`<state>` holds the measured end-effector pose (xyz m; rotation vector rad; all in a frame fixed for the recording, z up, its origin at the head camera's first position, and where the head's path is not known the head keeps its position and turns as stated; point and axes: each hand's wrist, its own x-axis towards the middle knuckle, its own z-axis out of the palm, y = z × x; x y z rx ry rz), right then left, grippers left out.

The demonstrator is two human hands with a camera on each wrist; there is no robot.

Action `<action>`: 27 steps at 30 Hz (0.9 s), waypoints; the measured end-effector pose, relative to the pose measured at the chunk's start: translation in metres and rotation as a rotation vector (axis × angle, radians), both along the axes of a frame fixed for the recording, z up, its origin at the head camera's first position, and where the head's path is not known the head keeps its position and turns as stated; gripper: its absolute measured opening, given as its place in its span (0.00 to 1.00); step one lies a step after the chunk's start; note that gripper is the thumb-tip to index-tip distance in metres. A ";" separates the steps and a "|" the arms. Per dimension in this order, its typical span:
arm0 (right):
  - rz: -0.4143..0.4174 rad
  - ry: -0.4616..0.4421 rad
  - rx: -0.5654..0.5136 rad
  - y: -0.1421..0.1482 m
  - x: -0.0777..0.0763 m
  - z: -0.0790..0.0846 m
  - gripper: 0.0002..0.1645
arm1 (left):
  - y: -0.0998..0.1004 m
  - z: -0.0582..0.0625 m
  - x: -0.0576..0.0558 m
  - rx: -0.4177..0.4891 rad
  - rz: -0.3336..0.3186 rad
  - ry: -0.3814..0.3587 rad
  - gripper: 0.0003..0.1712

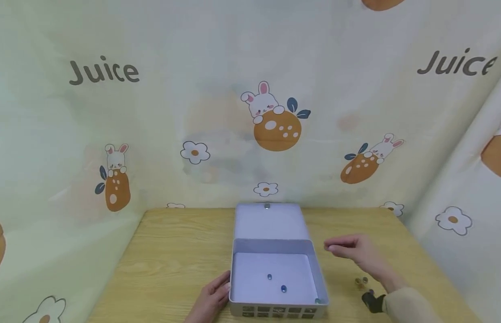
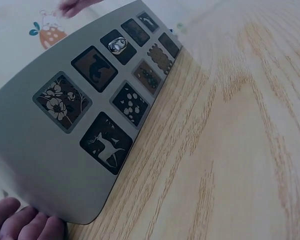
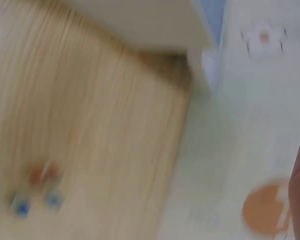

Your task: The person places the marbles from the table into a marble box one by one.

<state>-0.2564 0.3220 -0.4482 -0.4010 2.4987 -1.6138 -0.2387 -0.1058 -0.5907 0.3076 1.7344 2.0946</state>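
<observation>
A light metal box (image 1: 279, 309) stands with its lid (image 1: 270, 222) laid back. Inside lie a deep blue gem (image 1: 283, 289), a paler blue gem (image 1: 269, 277) and a greenish piece (image 1: 319, 301) in the near right corner. My left hand (image 1: 212, 296) rests against the box's left wall; its fingers (image 2: 27, 222) show by the box's corner in the left wrist view. To the right of the box, my right hand (image 1: 359, 253) is raised above the table, pinching what looks like a small dark gem at its fingertips, mostly hidden.
Several small gems (image 1: 358, 281) lie on the wooden table (image 1: 173, 246) under my right forearm, next to a black wrist device (image 1: 373, 302). Picture panels (image 2: 107, 142) decorate the box's front. A printed cloth (image 1: 218, 67) hangs behind the table.
</observation>
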 end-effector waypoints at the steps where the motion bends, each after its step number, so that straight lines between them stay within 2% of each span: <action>1: -0.033 0.002 0.007 0.014 0.008 0.000 0.23 | 0.001 0.000 0.001 0.001 -0.007 0.000 0.40; 4: -0.133 -0.020 0.094 0.054 0.028 -0.007 0.23 | 0.001 0.003 0.002 -0.004 -0.015 -0.016 0.41; 7: -0.220 -0.044 0.262 0.086 0.043 -0.024 0.22 | 0.000 0.005 0.003 -0.023 -0.001 -0.027 0.40; 10: -0.281 -0.043 0.444 0.106 0.053 -0.046 0.18 | 0.002 0.007 0.004 -0.038 0.008 -0.033 0.40; 12: -0.303 -0.025 0.526 0.112 0.059 -0.057 0.15 | 0.005 0.008 0.005 -0.042 0.002 -0.041 0.40; 15: -0.268 0.045 0.637 0.103 0.058 -0.067 0.09 | 0.002 0.010 0.005 -0.053 0.002 -0.040 0.40; 19: -0.158 0.116 0.748 0.089 0.060 -0.072 0.06 | 0.002 0.010 0.004 -0.061 0.006 -0.045 0.40; 24: -0.092 0.167 0.776 0.080 0.062 -0.077 0.06 | 0.002 0.010 0.003 -0.074 0.015 -0.049 0.40; 27: -0.057 0.172 0.770 0.080 0.063 -0.082 0.04 | 0.002 0.008 0.004 -0.053 0.002 -0.042 0.41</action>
